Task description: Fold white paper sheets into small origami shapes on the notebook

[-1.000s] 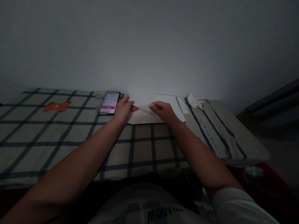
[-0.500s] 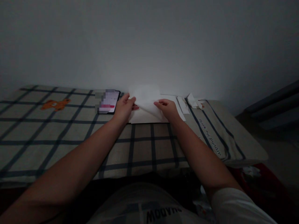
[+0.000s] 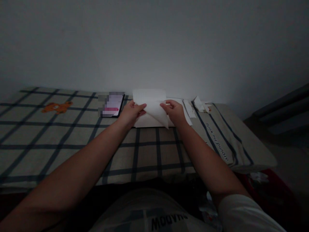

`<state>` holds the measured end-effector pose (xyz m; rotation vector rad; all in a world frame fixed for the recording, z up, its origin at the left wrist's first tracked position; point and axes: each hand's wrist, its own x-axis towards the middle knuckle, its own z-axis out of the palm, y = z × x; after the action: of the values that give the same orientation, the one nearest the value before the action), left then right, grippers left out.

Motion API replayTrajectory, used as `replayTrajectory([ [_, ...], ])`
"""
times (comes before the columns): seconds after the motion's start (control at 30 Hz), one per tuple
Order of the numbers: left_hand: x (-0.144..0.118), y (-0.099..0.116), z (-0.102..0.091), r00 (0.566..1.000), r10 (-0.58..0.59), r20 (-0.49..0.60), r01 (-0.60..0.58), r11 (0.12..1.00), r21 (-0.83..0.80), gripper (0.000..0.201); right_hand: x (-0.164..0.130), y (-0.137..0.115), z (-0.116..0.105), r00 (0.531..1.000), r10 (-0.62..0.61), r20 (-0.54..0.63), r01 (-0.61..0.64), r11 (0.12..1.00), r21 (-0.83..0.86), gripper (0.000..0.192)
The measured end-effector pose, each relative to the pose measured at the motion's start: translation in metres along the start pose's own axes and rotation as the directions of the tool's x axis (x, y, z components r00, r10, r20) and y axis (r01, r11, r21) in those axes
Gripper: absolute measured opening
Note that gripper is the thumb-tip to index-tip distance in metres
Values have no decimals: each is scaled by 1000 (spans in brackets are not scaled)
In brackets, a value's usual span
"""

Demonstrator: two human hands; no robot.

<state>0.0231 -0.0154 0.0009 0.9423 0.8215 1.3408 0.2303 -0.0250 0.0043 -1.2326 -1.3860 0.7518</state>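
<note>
Head view: both forearms extend forward over the checked bed cover (image 3: 72, 135), converging on the folded paper sheet (image 3: 154, 108). The left hand (image 3: 131, 112) pinches the sheet's left edge between thumb and fingers; the right hand (image 3: 175, 112) pinches its right edge likewise. The sheet is lifted, one corner pointing down, above flat white paper (image 3: 147, 121). Left of the sheet lies a phone (image 3: 112, 105); right of it, paper scraps (image 3: 196, 105).

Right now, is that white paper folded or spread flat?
Folded: the white paper, pinched by both hands, shows a diagonal flap tapering to a point.
</note>
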Motion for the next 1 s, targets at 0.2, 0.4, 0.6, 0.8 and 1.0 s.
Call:
replayTrajectory([
  [0.2,3,1,0,997,53,-56,-53,999,-11,31,1,-3,1,998,48,36,-50,995,81,69],
  [0.4,7,-3,-2,991,113,-67,-116,992,-42,37,4,-3,1,989,135,64,-143,980,139,37],
  [0.6,7,-5,-5,985,161,-60,-161,987,-4,40,3,-3,0,989,136,60,-143,980,141,35],
  [0.8,5,-3,-5,978,194,-71,-191,981,42,44,4,1,1,990,124,72,-135,974,180,32],
  [1.0,2,-1,-3,981,182,-64,-179,983,52,42,4,1,2,984,167,68,-178,959,222,31],
])
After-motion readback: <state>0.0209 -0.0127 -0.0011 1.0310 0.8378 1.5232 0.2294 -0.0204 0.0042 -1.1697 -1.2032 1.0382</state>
